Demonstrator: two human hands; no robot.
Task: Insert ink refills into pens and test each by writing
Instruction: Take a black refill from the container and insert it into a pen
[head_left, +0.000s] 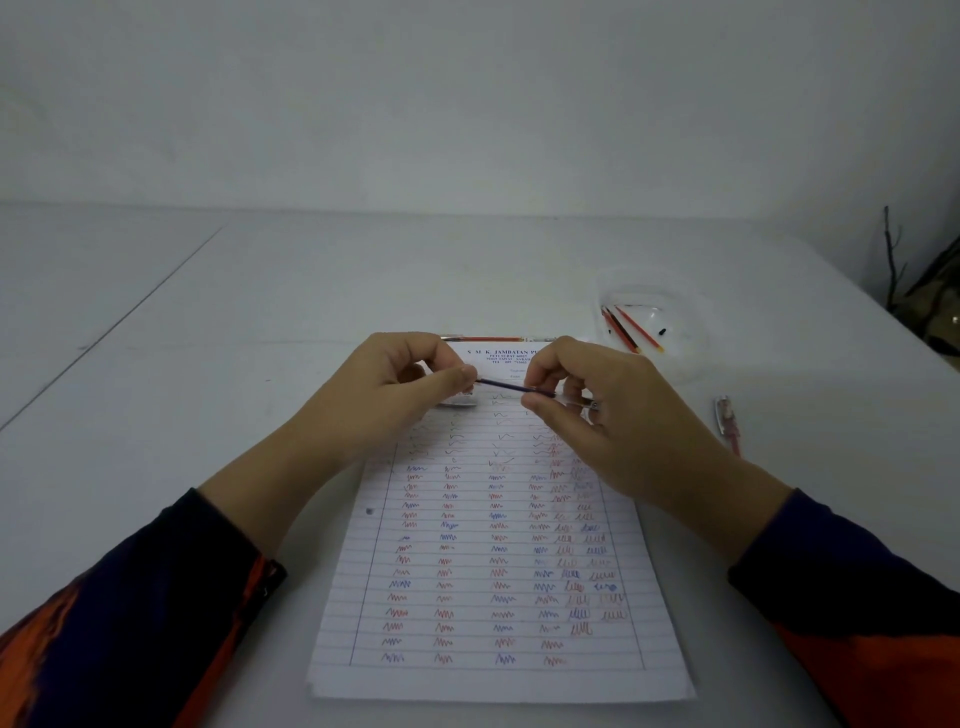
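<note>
Your dark sleeves with orange flame-like patches sit closest, at 7 and 5 o'clock, and between them lies the ruled white sheet of paper (498, 670), flat on the matte pale table (208, 364) and covered in columns of small red and blue zigzag scribbles. Up at the sheet's 12 o'clock end, both your hands hover over the printed letterhead. Your left hand (395, 395) has its fingers curled, thumb and forefinger pinching one end of a thin dark blue ink refill (511, 387). Your right hand (597, 415) is curled too, pinching the same slim rod at its other end, so it runs level between the two. A clear pen barrel seems tucked under your left fingers, can't tell for sure. At 1 o'clock sits a round clear plastic bowl (680, 364) holding red refills (631, 328). A clear pen part with a red tint (727, 421) lies at 3 o'clock. One red pen (488, 339) lies across the sheet's top edge.
</note>
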